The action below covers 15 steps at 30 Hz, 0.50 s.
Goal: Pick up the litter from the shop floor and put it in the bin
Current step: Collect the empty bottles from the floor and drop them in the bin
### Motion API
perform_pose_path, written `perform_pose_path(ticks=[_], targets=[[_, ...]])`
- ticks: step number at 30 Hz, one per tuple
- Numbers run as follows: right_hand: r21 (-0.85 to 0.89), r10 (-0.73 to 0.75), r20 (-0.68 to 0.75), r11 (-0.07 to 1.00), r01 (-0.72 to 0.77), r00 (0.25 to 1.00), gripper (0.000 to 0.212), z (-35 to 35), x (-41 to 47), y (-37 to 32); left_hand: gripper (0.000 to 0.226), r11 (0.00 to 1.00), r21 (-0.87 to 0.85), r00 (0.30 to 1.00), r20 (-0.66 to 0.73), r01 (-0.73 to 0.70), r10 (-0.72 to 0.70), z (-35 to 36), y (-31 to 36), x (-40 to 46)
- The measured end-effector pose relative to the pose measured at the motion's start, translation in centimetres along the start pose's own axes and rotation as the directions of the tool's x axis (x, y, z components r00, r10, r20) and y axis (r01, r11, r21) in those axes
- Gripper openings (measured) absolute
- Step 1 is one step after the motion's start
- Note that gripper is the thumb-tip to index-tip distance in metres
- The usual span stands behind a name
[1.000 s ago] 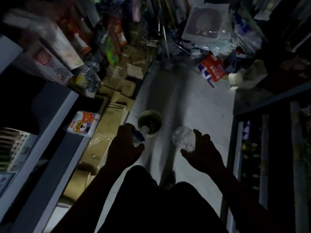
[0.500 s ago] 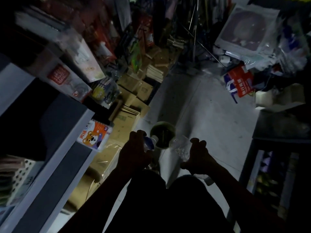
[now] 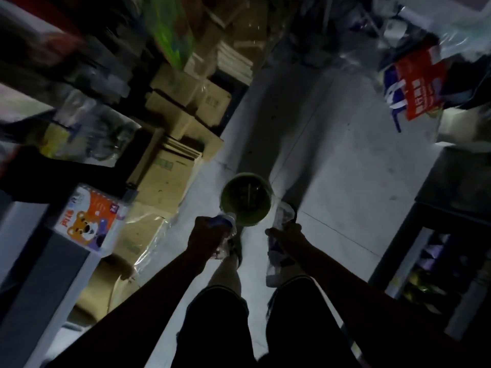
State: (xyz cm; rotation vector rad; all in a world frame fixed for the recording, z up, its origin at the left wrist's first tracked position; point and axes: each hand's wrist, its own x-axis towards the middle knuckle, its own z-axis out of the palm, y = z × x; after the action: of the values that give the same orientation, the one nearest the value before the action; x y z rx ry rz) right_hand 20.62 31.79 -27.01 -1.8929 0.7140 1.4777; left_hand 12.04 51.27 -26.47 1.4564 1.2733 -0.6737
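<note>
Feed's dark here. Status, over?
Left hand grips bottle; right hand grips bottle. Bin just ahead, path open.

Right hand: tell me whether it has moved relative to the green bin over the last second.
Yes. The right hand, gripping a clear bottle, has closed in on the green bin.

Pale floor (image 3: 332,144), green bin (image 3: 245,201), seemingly cardboard boxes (image 3: 170,176)

Stacked cardboard boxes (image 3: 183,123) lined the aisle's left side beside a bear-printed packet (image 3: 89,217) on a shelf edge, while a red-and-blue bag (image 3: 419,83) hung at the upper right.
</note>
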Motion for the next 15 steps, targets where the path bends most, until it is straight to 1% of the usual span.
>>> perform_pose_path(ticks=[2, 4, 5, 6, 7, 8, 9, 11, 13, 15], targets=[[0.057, 0.043, 0.036, 0.997, -0.045, 0.998, 0.026, 0.6, 5.2, -0.3, 0.017, 0.996, -0.088, 0.999, -0.029, 0.023, -0.026, 2.1, -0.7, 3.8], [0.084, 0.083, 0.089, 0.992, -0.09, 0.993, 0.025, 1.4, 10.7, 0.0, 0.015, 0.985, -0.166, 0.996, -0.063, 0.048, -0.059, 4.4, -1.8, 7.9], [0.065, 0.088, 0.116, 0.993, -0.096, 0.989, 0.027, 1.8, 13.3, 0.0, 0.023, 0.977, -0.199, 0.993, -0.077, 0.076, -0.093, 5.4, -2.4, 10.1], [0.048, 0.091, 0.135, 0.994, -0.098, 0.987, 0.029, 2.3, 15.7, -0.1, 0.043, 0.967, -0.231, 0.988, -0.087, 0.107, -0.13, 6.4, -3.1, 12.5], [0.018, 0.09, 0.154, 0.995, -0.094, 0.984, 0.029, 2.8, 18.0, -0.2, 0.07, 0.959, -0.242, 0.98, -0.099, 0.145, -0.173, 7.3, -3.7, 14.7], [-0.006, 0.084, 0.163, 0.996, -0.084, 0.983, 0.029, 3.2, 20.2, -0.5, 0.09, 0.953, -0.252, 0.975, -0.101, 0.17, -0.2, 8.3, -4.2, 16.8], [-0.017, 0.071, 0.178, 0.997, -0.069, 0.982, 0.031, 3.5, 21.5, -1.1, 0.097, 0.947, -0.275, 0.975, -0.094, 0.168, -0.201, 8.7, -4.5, 18.6], [-0.016, 0.055, 0.243, 0.998, -0.052, 0.968, 0.041, 4.1, 24.8, -2.0, 0.088, 0.933, -0.326, 0.978, -0.084, 0.153, -0.19, 10.0, -5.2, 22.6], [0.032, 0.007, 0.294, 0.999, -0.017, 0.956, 0.048, 4.6, 27.6, -2.7, 0.08, 0.924, -0.369, 0.988, -0.074, 0.1, -0.137, 11.0, -6.0, 26.2], [0.005, -0.116, 0.285, 0.993, 0.119, 0.951, 0.05, 4.6, 29.8, -2.6, 0.076, 0.921, -0.385, 0.997, -0.025, 0.06, -0.075, 11.4, -6.4, 28.2]])
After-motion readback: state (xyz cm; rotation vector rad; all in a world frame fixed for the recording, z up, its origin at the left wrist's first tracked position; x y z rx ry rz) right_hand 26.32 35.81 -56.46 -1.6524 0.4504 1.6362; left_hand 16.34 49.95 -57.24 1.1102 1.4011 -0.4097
